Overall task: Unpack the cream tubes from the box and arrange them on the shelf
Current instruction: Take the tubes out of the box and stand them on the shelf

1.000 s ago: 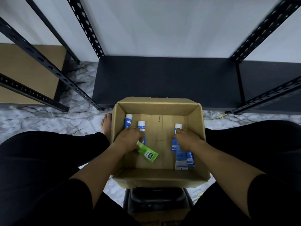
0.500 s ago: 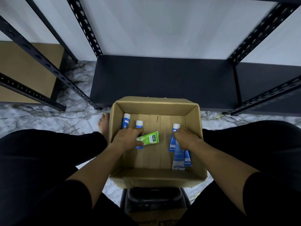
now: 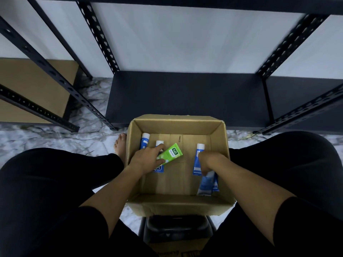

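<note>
Tubes (image 3: pixel 197 158) in box (image 3: pixel 178 123), before shelf (image 3: pixel 185 97)

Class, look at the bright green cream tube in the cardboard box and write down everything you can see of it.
The bright green cream tube is a flat, glossy, plastic-looking tube with a white label panel reading "Safi" at its wide crimped end. It lies tilted, that end pointing up and right, inside the open brown cardboard box. The left hand pinches its lower end between thumb and fingers, hiding any cap. It lies across a blue and white tube; whether it is lifted off the box floor cannot be told.
</note>
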A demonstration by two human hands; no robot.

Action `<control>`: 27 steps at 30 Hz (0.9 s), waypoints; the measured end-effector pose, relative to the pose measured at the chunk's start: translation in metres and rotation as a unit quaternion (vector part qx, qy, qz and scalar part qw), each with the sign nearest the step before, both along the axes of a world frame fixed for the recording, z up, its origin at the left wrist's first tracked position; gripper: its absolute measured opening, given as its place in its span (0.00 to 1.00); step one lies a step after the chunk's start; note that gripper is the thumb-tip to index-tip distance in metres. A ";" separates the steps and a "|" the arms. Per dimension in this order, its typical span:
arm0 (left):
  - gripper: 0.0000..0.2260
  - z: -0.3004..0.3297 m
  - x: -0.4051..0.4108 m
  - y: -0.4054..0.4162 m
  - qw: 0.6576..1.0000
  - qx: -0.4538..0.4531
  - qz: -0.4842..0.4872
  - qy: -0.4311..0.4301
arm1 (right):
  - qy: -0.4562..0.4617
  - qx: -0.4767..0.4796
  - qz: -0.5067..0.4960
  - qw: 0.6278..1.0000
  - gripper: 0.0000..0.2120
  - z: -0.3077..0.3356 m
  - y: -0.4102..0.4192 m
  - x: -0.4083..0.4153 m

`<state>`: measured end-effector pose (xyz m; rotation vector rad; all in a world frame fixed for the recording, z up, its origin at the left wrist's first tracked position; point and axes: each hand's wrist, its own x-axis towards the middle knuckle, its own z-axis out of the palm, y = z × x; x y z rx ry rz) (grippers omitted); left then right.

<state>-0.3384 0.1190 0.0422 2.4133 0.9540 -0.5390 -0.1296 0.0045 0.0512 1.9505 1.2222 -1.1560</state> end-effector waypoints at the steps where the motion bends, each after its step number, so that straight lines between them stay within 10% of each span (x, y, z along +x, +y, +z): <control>1: 0.20 0.002 0.000 -0.001 1.000 0.001 0.005 -0.001 | 0.001 -0.009 -0.006 1.000 0.28 0.002 0.000 0.000; 8: 0.20 0.017 -0.001 -0.002 0.995 -0.021 0.082 -0.044 | 0.087 0.016 -0.147 0.985 0.11 0.041 0.011 0.017; 14: 0.15 0.043 -0.005 -0.001 0.976 -0.008 0.176 -0.126 | 0.230 0.056 -0.411 0.880 0.13 0.051 0.001 0.028; 23: 0.13 0.069 -0.011 -0.007 0.918 -0.056 0.273 -0.281 | 0.330 0.186 -0.425 0.822 0.03 0.091 -0.021 0.018; 27: 0.15 0.082 -0.009 -0.013 0.893 -0.061 0.296 -0.333 | 0.341 0.262 -0.417 0.801 0.13 0.106 -0.023 0.007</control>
